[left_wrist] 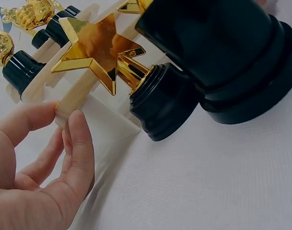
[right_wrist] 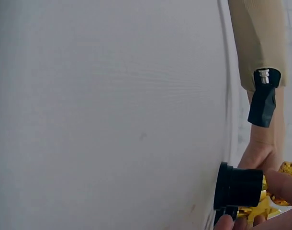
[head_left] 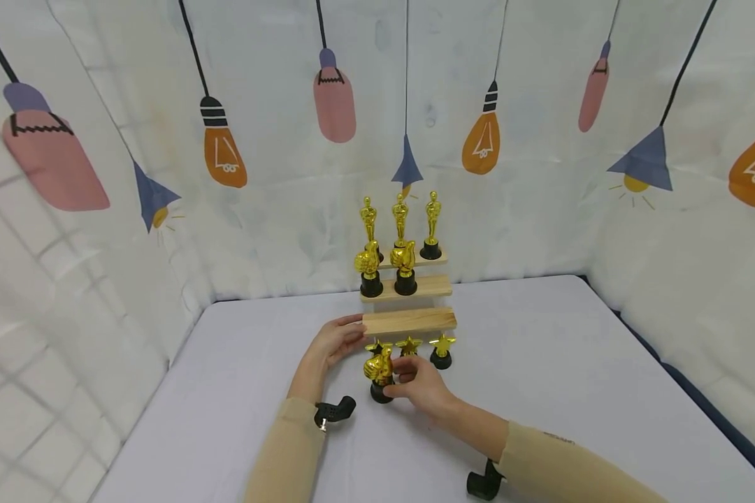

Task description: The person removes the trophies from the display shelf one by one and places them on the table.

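Observation:
A gold thumbs-up trophy with a black base is gripped by my right hand, in front of the star trophies. Its black base shows among the fingers in the right wrist view; whether it touches the table cannot be told. My left hand pinches the left end of the lowest wooden shelf. The left wrist view has its fingertips on that plank's end. Close by stands a gold star trophy. Three star trophies, including the rightmost one, line up before the shelf.
Two thumbs-up trophies, one of them on the right, stand on the middle shelf. Three gold figure trophies, the rightmost among them, occupy the top shelf. A white cloth covers the table, and a patterned curtain hangs behind.

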Action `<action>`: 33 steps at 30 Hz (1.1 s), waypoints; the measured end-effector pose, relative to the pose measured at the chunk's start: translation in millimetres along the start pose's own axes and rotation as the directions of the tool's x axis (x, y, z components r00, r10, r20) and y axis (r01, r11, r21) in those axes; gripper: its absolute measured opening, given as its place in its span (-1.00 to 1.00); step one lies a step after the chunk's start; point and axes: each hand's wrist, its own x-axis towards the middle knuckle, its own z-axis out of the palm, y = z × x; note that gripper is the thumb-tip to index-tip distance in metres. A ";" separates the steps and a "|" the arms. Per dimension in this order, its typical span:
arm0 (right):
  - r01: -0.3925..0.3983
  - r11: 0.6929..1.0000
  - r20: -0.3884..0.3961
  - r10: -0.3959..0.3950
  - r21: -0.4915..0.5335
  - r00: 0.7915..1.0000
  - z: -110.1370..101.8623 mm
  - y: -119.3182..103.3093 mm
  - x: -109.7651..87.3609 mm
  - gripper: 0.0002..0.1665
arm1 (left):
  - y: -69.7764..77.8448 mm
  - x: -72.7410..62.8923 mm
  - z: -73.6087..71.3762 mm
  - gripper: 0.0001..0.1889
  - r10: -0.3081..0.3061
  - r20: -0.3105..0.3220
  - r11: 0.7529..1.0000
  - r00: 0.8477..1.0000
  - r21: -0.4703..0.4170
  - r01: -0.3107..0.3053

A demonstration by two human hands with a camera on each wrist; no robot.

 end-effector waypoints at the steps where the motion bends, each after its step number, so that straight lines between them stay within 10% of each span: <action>1: 0.005 1.000 0.003 -0.005 0.012 1.000 -2.2 -0.2 -0.3 -0.36 | -0.2 0.1 -0.4 -0.47 0.001 0.001 1.000 1.000 -0.003 -0.001; 15: 0.092 0.986 -0.028 -0.089 0.137 0.996 -35.7 -34.9 -1.4 -0.53 | -0.9 1.1 -0.8 -0.47 0.002 0.000 1.000 1.000 -0.010 -0.002; 33: 0.070 0.972 -0.045 -0.062 0.226 0.997 -84.0 -85.3 52.8 -0.42 | -3.3 0.6 -1.7 -0.46 0.000 -0.012 1.000 1.000 -0.004 0.000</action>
